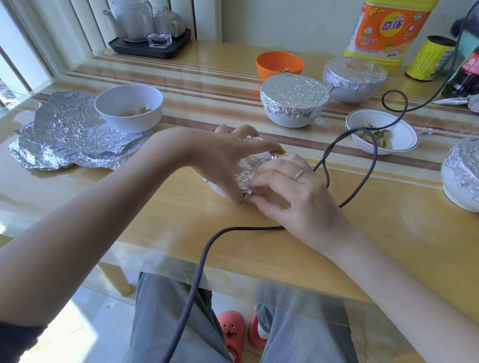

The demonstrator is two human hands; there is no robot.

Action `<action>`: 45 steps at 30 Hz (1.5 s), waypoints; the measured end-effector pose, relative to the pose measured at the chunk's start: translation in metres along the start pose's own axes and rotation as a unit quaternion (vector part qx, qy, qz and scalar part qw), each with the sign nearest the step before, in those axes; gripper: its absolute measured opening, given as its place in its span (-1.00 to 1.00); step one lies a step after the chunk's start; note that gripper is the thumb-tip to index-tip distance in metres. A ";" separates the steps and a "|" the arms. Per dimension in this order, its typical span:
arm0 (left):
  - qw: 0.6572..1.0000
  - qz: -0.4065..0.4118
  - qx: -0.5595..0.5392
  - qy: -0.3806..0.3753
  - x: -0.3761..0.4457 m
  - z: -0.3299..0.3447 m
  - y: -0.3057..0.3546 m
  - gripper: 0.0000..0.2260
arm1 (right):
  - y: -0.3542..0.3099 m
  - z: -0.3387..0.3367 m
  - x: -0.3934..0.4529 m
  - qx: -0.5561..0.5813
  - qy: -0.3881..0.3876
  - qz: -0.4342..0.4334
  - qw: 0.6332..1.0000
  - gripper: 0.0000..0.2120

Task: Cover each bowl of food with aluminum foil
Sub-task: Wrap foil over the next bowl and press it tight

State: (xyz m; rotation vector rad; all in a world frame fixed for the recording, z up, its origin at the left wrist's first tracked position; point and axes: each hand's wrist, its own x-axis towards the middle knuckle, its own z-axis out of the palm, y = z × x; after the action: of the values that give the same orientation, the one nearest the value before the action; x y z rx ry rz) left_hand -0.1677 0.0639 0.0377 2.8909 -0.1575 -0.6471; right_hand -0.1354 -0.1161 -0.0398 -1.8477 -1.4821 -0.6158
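Foil [248, 172] over the small bowl [217, 188] at the near middle of the surface [374, 223] is gripped by both our hands, left [220, 153] and right [287, 189], fingers curled on its rim. We judge hard crimping could tear it or tip the bowl. Uncovered: white bowl [128, 106], orange bowl [279, 65] and shallow dish [382, 130], each holding food; three others sit foil-covered.

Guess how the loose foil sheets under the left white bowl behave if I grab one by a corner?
Probably floppy and very light: the foil sheets lie crinkled with wavy, lifted edges. The white bowl sits on their far corner, so a pull could tear the sheet or drag and tip the bowl. They overlap, so several may come along together.
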 end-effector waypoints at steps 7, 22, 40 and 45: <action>0.999 0.008 0.020 -0.033 0.003 -0.007 -0.006 0.23 | -0.001 0.004 0.001 0.014 0.023 -0.006 1.000 -0.88; 0.999 0.027 0.017 -0.017 0.004 -0.008 -0.012 0.17 | 0.003 0.007 0.005 -0.051 -0.006 -0.085 0.995 -0.85; 0.999 0.016 0.029 -0.018 0.003 -0.007 -0.010 0.15 | 0.000 0.016 0.002 -0.017 0.012 -0.051 0.998 -0.78; 0.999 0.011 0.041 -0.016 0.003 -0.007 -0.010 0.16 | -0.010 0.019 0.005 0.022 0.068 0.017 0.997 -0.81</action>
State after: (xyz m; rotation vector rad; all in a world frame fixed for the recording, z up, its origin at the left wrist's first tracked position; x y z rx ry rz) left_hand -0.1612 0.0741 0.0407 2.9536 -0.2259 -0.7004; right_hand -0.1444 -0.0974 -0.0463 -1.7582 -1.3633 -0.6745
